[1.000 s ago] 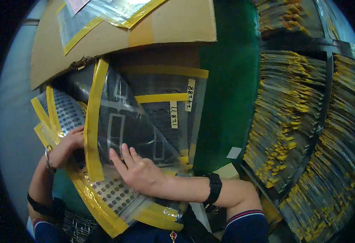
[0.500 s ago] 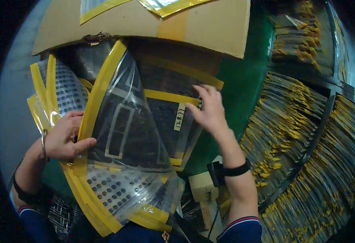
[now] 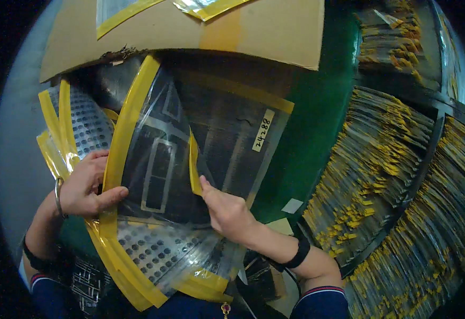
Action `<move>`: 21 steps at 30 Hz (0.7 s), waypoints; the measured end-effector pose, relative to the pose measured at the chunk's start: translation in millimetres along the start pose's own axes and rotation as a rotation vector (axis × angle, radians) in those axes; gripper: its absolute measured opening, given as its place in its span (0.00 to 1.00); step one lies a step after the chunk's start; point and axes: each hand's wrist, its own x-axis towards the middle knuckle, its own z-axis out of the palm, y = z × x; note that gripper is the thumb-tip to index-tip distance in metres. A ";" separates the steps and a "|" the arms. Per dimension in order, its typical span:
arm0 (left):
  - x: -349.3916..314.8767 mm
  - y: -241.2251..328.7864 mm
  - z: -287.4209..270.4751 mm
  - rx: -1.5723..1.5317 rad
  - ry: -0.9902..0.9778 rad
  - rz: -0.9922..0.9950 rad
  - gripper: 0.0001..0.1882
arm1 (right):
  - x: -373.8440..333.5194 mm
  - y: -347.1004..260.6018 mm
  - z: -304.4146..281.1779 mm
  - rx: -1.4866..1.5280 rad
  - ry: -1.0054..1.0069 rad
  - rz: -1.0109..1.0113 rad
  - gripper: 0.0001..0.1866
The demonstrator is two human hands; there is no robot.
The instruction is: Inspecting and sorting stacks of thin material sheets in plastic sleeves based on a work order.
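Clearly, both hands grip yellow-edged sheets near a pale label of handwritten digits.

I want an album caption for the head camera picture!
Left hand and right hand hold yellow-edged sheets near cardboard.

The floppy, see-through, dark grey plastic sheet has a light grey box shape on it and a bright yellow edge. The thin, curled tape strip is yellow too. The shiny, clear plastic sheets have rows of dark dots and yellow edges. The flat, dark grey sheet has a cream paper label with black marks. The big cardboard box is light brown with an orange stripe. The smooth, flat table is green. Dark blue cloth sleeves have red and white stripes.
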 end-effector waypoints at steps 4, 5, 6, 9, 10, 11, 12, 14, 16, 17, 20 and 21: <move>5.5 11.2 5.4 -0.130 0.100 -0.162 0.28 | -1.1 -0.1 10.5 -0.070 0.028 -0.020 0.10; 10.7 17.6 4.3 -0.289 0.184 -0.234 0.34 | 0.3 -1.6 11.2 -0.072 0.021 -0.027 0.10; 16.5 23.7 -0.5 -0.271 0.175 -0.227 0.34 | 1.2 -2.9 11.9 -0.076 0.016 -0.031 0.10; 45.7 66.9 -34.6 0.237 0.364 0.141 0.43 | 3.7 -8.5 17.5 -0.160 0.025 -0.072 0.09; 55.3 100.5 -52.8 0.535 0.121 0.264 0.42 | 5.8 -16.8 21.0 -0.148 0.041 -0.078 0.09; 64.1 117.9 -64.7 0.822 -0.133 0.385 0.41 | 9.2 -27.9 23.5 -0.191 0.056 -0.095 0.09; 76.3 113.6 -65.5 0.834 -0.143 0.385 0.41 | 13.5 -37.3 24.7 -0.233 0.069 -0.106 0.09; 99.4 92.9 -49.2 0.522 -0.648 0.370 0.34 | 20.9 -49.5 27.2 -0.218 0.059 -0.146 0.07; 111.5 66.9 -27.2 0.651 -0.687 0.427 0.30 | 22.5 -53.1 25.6 -0.226 0.034 -0.118 0.07; 109.8 57.0 -22.0 0.768 -0.717 0.482 0.26 | 22.7 -52.7 26.2 -0.222 0.050 -0.108 0.07; 90.3 52.7 -19.3 0.712 -0.658 0.417 0.22 | 19.9 -52.5 29.9 -0.241 0.070 -0.122 0.08; 86.9 58.3 -20.0 0.680 -0.666 0.365 0.21 | 19.9 -53.1 30.2 -0.190 0.080 -0.116 0.07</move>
